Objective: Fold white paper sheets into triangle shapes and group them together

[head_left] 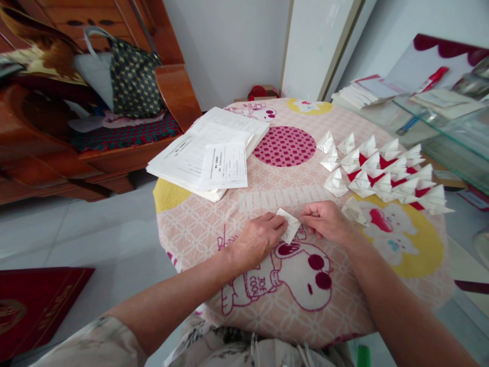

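Note:
A small square of folded white paper (292, 227) lies on the patterned cloth in front of me. My left hand (262, 235) comes over its left side, with curled fingers pressing and gripping it there. My right hand (324, 220) is closed in a pinch at the paper's right corner; its fingertips partly hide that corner. To the right of that hand sits one loose folded paper piece (355, 211). Beyond it, several pointed folded paper pieces (372, 162) stand in rows, with bits of red between them.
A stack of printed sheets (179, 153), with a smaller slip (225, 165) on top, lies at the back left. The round table's cloth (198, 224) has cartoon figures. A glass shelf (439, 127) with papers and a red pen (433, 79) flanks the right. A wooden bench (130, 158) holds bags.

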